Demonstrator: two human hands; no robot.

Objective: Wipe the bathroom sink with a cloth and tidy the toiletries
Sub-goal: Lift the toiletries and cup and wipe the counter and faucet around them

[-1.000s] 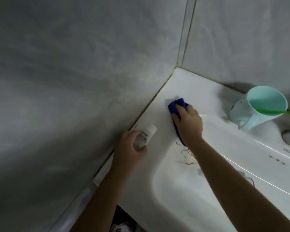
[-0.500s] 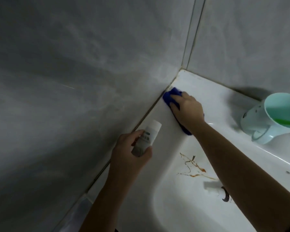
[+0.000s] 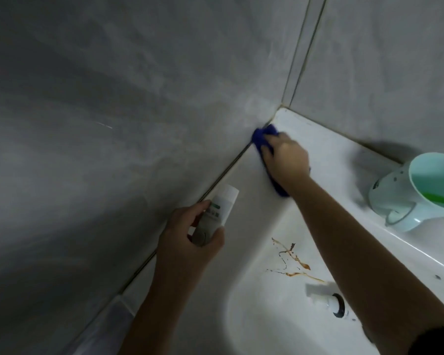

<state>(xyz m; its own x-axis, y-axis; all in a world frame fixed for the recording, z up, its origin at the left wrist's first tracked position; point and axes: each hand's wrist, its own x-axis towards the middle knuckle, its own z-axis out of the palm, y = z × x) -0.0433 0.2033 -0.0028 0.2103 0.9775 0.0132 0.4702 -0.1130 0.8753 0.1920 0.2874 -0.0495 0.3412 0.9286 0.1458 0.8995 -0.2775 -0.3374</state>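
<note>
My right hand (image 3: 286, 160) presses a blue cloth (image 3: 263, 137) flat on the white sink (image 3: 318, 142), on its ledge near the back left corner against the wall seam. Most of the cloth is hidden under the palm. My left hand (image 3: 190, 239) holds a small white bottle (image 3: 219, 208) with a green label, lifted above the sink's left rim beside the wall. Brown streaks of dirt (image 3: 292, 262) lie on the inner slope of the basin.
A pale green cup (image 3: 405, 198) with a handle and a green item inside stands on the back ledge at the right. The drain plug (image 3: 331, 303) sits low in the basin. Grey tiled walls (image 3: 113, 124) close in on the left and back.
My right hand has slid the cloth along the ledge toward the back left corner, up to the wall seam. The left hand still holds the bottle, lifted slightly.
</note>
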